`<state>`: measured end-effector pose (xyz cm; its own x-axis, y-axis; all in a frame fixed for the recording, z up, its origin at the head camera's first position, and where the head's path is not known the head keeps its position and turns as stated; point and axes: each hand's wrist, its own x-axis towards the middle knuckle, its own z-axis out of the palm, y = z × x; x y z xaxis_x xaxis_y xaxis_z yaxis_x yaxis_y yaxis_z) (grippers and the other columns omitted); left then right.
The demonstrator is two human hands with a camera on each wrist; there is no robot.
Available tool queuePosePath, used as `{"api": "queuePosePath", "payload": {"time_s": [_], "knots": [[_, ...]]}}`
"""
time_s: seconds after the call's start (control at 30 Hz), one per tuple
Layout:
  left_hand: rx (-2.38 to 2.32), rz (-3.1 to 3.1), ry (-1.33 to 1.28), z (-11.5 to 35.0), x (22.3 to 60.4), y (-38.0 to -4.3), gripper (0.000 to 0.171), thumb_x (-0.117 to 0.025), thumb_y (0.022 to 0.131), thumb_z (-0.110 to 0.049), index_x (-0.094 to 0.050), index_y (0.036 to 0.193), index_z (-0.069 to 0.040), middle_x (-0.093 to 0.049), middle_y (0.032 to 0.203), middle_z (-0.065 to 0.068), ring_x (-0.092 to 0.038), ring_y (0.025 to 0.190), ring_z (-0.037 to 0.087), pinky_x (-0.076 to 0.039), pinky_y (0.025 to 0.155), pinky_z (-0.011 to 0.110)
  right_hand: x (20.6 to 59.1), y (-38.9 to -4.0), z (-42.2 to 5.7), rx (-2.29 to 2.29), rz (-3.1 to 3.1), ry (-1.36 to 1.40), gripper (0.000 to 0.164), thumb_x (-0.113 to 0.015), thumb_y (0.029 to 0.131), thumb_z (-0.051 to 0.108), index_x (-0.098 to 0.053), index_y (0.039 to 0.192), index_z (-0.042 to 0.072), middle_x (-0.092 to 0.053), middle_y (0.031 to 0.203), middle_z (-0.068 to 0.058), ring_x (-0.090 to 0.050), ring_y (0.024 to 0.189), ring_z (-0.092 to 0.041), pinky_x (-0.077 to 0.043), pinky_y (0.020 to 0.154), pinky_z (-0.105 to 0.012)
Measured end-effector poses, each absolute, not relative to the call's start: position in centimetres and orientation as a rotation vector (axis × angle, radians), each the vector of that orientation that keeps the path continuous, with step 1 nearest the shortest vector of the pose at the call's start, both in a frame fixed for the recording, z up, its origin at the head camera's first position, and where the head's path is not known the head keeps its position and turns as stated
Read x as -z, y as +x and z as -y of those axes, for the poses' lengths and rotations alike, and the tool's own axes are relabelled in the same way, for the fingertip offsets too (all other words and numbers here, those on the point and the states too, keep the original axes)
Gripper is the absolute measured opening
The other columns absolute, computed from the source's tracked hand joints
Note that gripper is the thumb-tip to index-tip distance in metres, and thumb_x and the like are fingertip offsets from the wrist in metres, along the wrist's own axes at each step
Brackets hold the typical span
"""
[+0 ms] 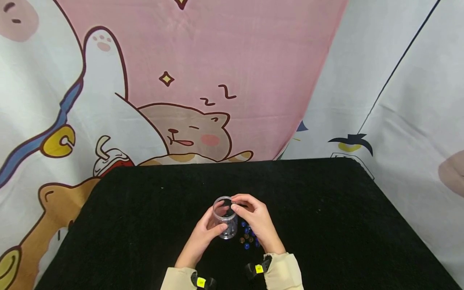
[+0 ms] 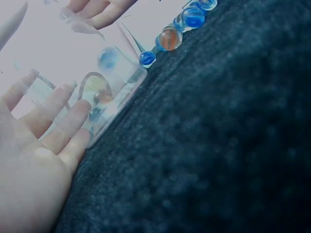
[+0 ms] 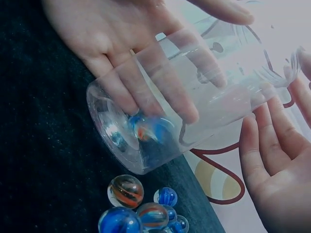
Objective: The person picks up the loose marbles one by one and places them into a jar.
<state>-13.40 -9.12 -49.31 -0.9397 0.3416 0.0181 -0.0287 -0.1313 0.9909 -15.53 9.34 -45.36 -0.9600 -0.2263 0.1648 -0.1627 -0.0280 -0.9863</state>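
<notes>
A clear plastic jar (image 1: 230, 225) stands upright on the black cloth. My left hand (image 1: 203, 237) grips its side, thumb in front and fingers behind, as the right wrist view shows through the wall. My right hand (image 1: 259, 223) is at the jar's open top, thumb and forefinger over the rim and the other fingers by the wall. No marble shows between those fingertips. Inside the jar are a few glass marbles (image 3: 150, 130), blue and orange; a blurred blue marble (image 2: 108, 59) appears higher up inside. Several loose marbles (image 1: 247, 246) lie right of the jar, below my right hand.
Black cloth (image 1: 145, 225) covers the table around the jar. Behind it hangs a cartoon-printed curtain (image 1: 261, 80). Both wrists carry black straps with cameras over pale sleeves (image 1: 284, 272).
</notes>
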Motion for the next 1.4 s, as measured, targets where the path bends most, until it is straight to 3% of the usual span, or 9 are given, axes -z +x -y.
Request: {"api": "queuePosePath", "payload": {"time_s": [0.6, 0.83, 1.03, 1.4], "knots": [[-2.14, -1.948, 0.348, 9.0, 50.1, -13.7, 0.054, -0.057, 0.087, -0.021, -0.034, 0.135, -0.026, -0.041, 0.135, 0.007, -0.035, 0.125, 0.026, -0.031, 0.097, 0.052, 45.7, -15.8, -9.4, 2.15, -2.161, -0.359, 0.03, -0.062, 0.082, 0.037, -0.061, 0.105, 0.018, -0.058, 0.11, -0.001, -0.053, 0.103, -0.019, -0.043, 0.087, -0.038], [-2.155, -1.94, 0.373, 9.0, 50.2, -13.9, 0.057, -0.057, 0.087, -0.022, -0.032, 0.137, -0.019, -0.04, 0.135, 0.01, -0.034, 0.125, 0.03, -0.031, 0.096, 0.052, 44.3, -15.2, -9.5, 2.124, -2.181, -0.37, 0.03, -0.061, 0.084, 0.03, -0.059, 0.109, 0.015, -0.057, 0.11, -0.005, -0.053, 0.102, -0.019, -0.041, 0.089, -0.038], [-2.148, -1.953, 0.368, 9.1, 50.2, -13.9, 0.058, -0.057, 0.087, -0.022, -0.031, 0.138, -0.02, -0.041, 0.135, 0.007, -0.036, 0.124, 0.029, -0.03, 0.096, 0.053, 43.0, -14.7, -9.4, 2.134, -2.187, -0.32, 0.027, -0.058, 0.087, 0.025, -0.059, 0.107, 0.008, -0.059, 0.105, -0.006, -0.055, 0.1, -0.024, -0.044, 0.087, -0.039], [-2.14, -1.959, 0.345, 9.0, 50.0, -13.8, 0.057, -0.057, 0.087, -0.019, -0.03, 0.138, -0.019, -0.042, 0.134, 0.006, -0.035, 0.125, 0.028, -0.028, 0.098, 0.053, 45.9, -16.0, -9.9, 2.11, -2.226, -0.203, 0.024, -0.055, 0.087, 0.035, -0.063, 0.098, 0.016, -0.062, 0.095, -0.004, -0.057, 0.089, -0.021, -0.047, 0.076, -0.044]]}}
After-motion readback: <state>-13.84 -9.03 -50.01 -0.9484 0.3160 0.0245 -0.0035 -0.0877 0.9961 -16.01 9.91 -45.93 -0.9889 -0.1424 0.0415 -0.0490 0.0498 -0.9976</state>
